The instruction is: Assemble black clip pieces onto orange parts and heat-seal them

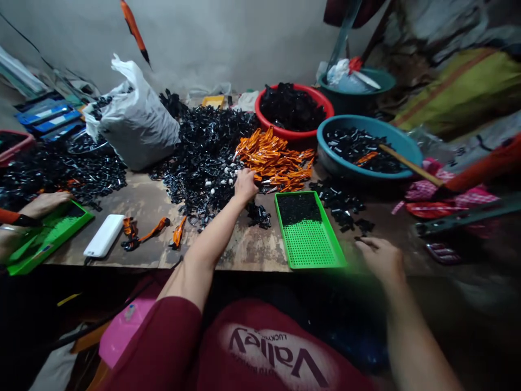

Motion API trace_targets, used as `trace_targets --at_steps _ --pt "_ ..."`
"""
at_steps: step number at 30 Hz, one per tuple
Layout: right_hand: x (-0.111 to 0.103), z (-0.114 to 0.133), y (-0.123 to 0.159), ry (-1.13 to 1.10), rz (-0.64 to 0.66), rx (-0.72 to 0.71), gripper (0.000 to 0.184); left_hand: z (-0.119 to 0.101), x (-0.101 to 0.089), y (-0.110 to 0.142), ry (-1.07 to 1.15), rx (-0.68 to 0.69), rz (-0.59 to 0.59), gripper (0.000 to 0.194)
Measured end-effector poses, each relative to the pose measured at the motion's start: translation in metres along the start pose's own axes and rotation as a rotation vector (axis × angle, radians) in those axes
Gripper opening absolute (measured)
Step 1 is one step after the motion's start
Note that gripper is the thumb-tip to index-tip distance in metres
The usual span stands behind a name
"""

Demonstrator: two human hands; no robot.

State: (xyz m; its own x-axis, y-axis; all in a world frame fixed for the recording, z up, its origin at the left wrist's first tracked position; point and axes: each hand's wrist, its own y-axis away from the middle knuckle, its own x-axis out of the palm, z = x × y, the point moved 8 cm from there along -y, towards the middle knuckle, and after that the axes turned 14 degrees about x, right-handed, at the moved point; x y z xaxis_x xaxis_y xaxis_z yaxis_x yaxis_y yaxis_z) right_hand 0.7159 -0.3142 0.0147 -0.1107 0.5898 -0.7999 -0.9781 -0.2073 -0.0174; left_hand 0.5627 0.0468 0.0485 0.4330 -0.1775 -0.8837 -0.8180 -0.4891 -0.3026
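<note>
Green perforated tray (55,236) at the near left of the wooden counter (142,203) sits under a co-worker's hand (44,203), beside a white power bank (103,235). Rightward, the person's left hand (245,185) presses into the edge of a black plastic pile (203,157), grip narrow, fingers bunched beside orange pieces (274,160); whether it holds anything cannot be told. Past a second green tray (305,231) bearing black pieces, the blurred right hand (380,259) hangs with a loose, wide grip near scattered black pieces (337,203), below a teal basin (366,146).
</note>
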Motion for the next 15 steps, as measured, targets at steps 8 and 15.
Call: trace_targets --at_steps 8,15 --pt "0.060 0.083 0.071 -0.636 0.647 0.109 0.042 0.003 0.031 -0.010 -0.254 0.133 0.258 0.031" --pt "0.115 0.156 0.102 -0.961 0.878 0.093 0.040 0.006 0.024 0.009 -0.219 0.250 0.378 0.030"
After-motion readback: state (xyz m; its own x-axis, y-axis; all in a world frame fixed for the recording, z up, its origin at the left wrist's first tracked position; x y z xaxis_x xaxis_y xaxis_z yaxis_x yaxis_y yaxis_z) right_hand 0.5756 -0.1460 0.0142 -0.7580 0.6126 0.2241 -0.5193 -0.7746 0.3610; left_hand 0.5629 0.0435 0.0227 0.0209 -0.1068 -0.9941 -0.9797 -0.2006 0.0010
